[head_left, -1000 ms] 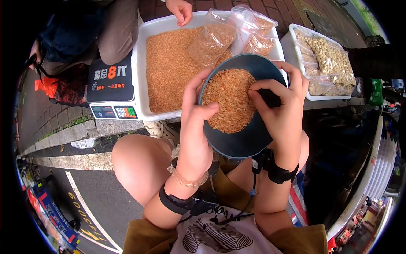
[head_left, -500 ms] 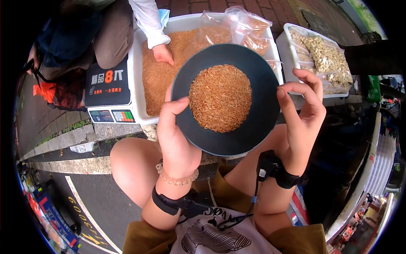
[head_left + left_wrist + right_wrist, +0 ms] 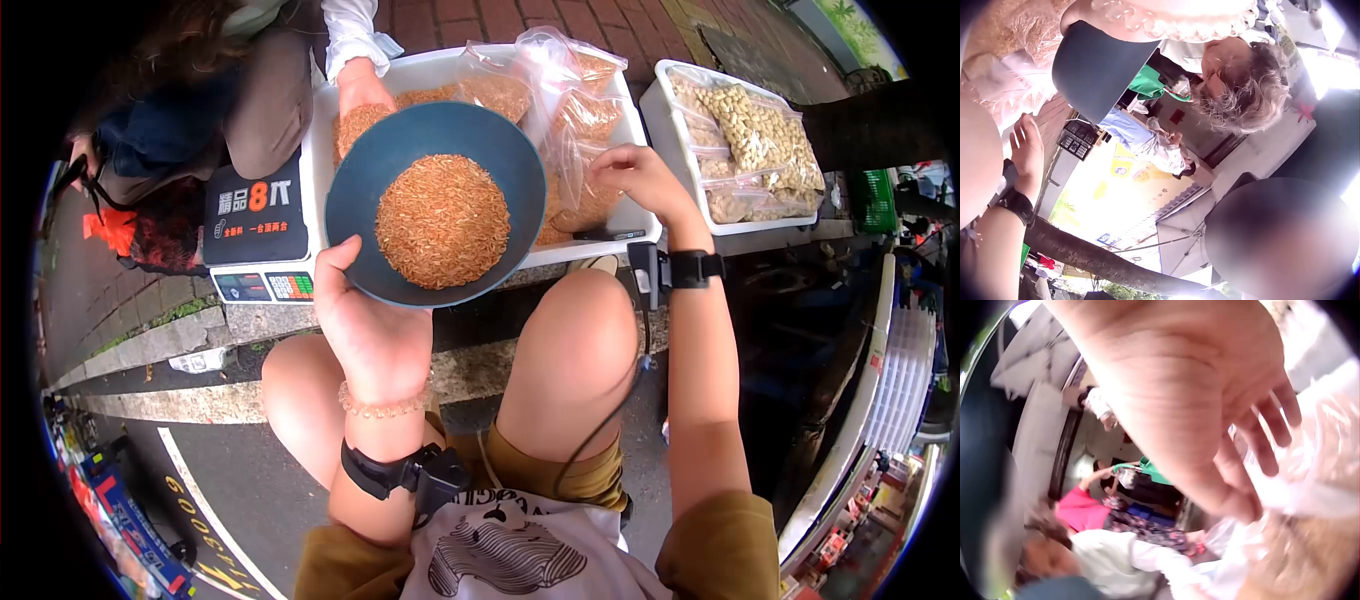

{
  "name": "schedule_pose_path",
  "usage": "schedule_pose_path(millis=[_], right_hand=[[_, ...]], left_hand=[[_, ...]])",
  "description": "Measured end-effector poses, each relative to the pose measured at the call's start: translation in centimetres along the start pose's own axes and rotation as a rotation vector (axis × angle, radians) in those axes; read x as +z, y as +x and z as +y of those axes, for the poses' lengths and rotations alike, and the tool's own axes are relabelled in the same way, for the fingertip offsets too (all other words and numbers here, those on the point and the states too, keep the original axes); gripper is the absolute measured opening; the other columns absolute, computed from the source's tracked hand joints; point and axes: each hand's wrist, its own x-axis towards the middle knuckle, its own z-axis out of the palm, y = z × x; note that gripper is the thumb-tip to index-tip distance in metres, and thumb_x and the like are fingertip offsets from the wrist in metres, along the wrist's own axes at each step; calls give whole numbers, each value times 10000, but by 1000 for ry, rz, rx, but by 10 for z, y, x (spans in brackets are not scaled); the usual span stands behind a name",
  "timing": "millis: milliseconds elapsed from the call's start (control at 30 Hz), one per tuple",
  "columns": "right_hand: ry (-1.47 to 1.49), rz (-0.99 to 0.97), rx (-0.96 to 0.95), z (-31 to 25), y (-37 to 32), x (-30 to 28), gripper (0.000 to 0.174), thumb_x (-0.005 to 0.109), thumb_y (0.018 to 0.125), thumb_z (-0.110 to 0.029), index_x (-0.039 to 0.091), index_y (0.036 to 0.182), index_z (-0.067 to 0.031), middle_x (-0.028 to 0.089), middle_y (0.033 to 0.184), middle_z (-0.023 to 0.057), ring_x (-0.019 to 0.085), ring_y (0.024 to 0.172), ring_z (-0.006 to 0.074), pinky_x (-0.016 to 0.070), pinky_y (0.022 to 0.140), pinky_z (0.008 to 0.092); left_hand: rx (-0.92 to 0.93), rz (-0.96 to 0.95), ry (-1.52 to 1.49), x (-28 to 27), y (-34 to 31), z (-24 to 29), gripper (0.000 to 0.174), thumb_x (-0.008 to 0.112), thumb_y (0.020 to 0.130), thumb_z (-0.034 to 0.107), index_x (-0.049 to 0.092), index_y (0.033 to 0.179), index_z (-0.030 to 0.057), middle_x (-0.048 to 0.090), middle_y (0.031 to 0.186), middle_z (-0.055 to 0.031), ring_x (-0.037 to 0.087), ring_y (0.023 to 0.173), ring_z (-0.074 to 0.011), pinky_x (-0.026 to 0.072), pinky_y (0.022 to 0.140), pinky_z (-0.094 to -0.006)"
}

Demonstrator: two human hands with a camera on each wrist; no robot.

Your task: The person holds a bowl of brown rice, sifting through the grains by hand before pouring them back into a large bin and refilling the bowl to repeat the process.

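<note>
A dark blue bowl [image 3: 440, 130] with reddish-brown grain [image 3: 443, 222] rests in my left hand [image 3: 375, 335], thumb over the near rim and the other fingers hidden beneath. The bowl [image 3: 1100, 69] shows from outside in the left wrist view. My right hand [image 3: 650, 185] is off the bowl, over the right side of a white tub [image 3: 560, 256], beside clear plastic bags [image 3: 585, 205] of grain. In the right wrist view my right hand [image 3: 1179, 400] has loosely bent fingers, holding nothing, near a clear bag [image 3: 1335, 431]; whether they touch cannot be told.
Another person's hand [image 3: 362, 90] is at the grain in the tub's left part. A scale [image 3: 262, 215] stands left of the tub. On the right is a white bin [image 3: 690, 180] with bagged pale nuts [image 3: 755, 130]. A thin dark object [image 3: 610, 236] lies on the tub's near edge.
The bowl has moved left in my left hand. My right hand has come out of the bowl and away to the right. The other person's hand has reached into the tub.
</note>
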Motion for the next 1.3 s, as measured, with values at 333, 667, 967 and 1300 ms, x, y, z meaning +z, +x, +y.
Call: schedule_pose_path(millis=[333, 667, 967, 1300], right_hand=[[-953, 584, -274, 44, 45, 55, 121, 614, 713, -162, 706, 704, -84, 602, 919, 133, 595, 876, 334, 487, 726, 433], [-429, 317, 72, 69, 48, 59, 220, 626, 733, -232, 724, 871, -90, 585, 980, 209, 579, 933, 387, 466, 840, 438], [-84, 492, 125, -2, -7, 33, 529, 649, 778, -269, 541, 1264, -91, 477, 1240, 154, 448, 1159, 239, 351, 984, 356], [1100, 835, -593, -186, -141, -7, 458, 470, 884, -152, 452, 1282, 74, 428, 1305, 224, 430, 1178, 277, 278, 1036, 382]], left_hand=[[45, 29, 11, -2, 1, 7, 436, 504, 833, 271, 517, 1219, 69, 541, 1255, -84, 485, 1185, -273, 366, 991, -485], [4, -28, -63, -4, 0, 17, 410, 528, 828, 241, 529, 1198, 62, 555, 1232, -80, 496, 1162, -255, 355, 1003, -439], [62, -86, -84, 7, -9, 13, 385, 515, 821, 213, 542, 1158, 27, 585, 1168, -83, 523, 1111, -238, 377, 977, -391], [54, -167, -115, 20, -15, -5, 369, 489, 820, 210, 549, 1131, 20, 597, 1130, -93, 551, 1068, -238, 404, 946, -362]])
